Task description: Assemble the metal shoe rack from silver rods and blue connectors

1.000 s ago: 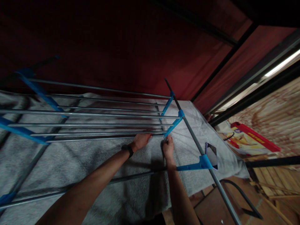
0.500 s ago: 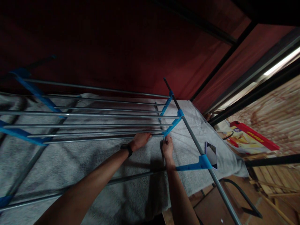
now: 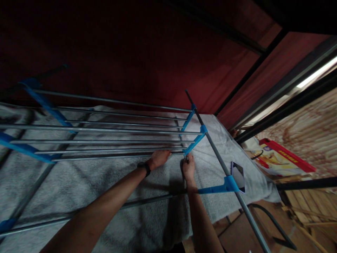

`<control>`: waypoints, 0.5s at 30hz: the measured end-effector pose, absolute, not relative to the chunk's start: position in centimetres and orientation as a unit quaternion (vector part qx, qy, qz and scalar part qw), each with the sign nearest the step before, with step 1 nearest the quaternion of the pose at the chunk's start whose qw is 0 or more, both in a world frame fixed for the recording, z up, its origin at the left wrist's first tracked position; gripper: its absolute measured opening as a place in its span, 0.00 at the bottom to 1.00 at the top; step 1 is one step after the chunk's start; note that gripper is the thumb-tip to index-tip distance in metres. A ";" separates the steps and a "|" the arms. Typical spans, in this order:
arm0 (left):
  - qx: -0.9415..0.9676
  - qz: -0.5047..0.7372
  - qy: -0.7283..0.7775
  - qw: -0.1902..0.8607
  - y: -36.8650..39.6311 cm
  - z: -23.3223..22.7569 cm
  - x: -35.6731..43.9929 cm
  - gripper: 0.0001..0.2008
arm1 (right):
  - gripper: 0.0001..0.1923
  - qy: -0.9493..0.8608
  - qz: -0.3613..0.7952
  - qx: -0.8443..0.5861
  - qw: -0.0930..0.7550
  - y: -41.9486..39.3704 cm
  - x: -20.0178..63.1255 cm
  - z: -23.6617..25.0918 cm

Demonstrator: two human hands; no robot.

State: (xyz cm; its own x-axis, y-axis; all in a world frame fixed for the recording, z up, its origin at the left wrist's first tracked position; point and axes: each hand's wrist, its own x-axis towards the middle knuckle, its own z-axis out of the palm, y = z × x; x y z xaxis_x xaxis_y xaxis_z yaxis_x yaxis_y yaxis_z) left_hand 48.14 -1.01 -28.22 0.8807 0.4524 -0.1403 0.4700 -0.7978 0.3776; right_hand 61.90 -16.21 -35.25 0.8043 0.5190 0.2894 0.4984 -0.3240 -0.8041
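Observation:
A metal drying rack [image 3: 105,130] with grey rails and blue plastic joints stands over a grey towel [image 3: 79,182]. My left hand [image 3: 158,157], with a dark watch on the wrist, is curled around the nearest rail of the upper tier. My right hand [image 3: 188,166] pinches the end of that same rail just below a blue corner joint [image 3: 193,143]. Both forearms reach in from the bottom of the view.
A phone [image 3: 237,173] is clipped or leaning at a blue bracket [image 3: 228,183] on the rack's sloping side pole. A dark red wall is behind. A red and yellow box [image 3: 279,160] lies on the floor at right, near wooden slats.

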 end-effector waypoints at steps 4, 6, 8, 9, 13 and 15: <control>0.949 -0.025 0.244 0.200 -1.0 -28.2 48.1 0.18 | 0.26 -0.316 0.008 -0.811 0.493 -16.2 61.9 -35.3; 0.949 -0.026 0.243 0.197 -1.0 -28.1 48.2 0.18 | 0.27 -0.321 0.009 -0.807 0.496 -16.2 61.8 -35.3; 0.950 -0.026 0.242 0.193 -1.0 -28.1 48.2 0.18 | 0.28 -0.321 0.007 -0.807 0.496 -16.2 61.8 -35.2; 0.951 -0.026 0.240 0.191 -1.0 -28.1 48.2 0.18 | 0.28 -0.319 0.006 -0.808 0.495 -16.2 61.7 -35.2; 0.955 -0.019 0.235 0.182 -1.2 -27.9 48.1 0.17 | 0.29 -0.318 0.005 -0.811 0.492 -16.1 61.7 -35.1; 0.956 -0.012 0.231 0.180 -1.4 -27.7 47.9 0.17 | 0.30 -0.319 0.009 -0.807 0.497 -16.1 61.8 -35.1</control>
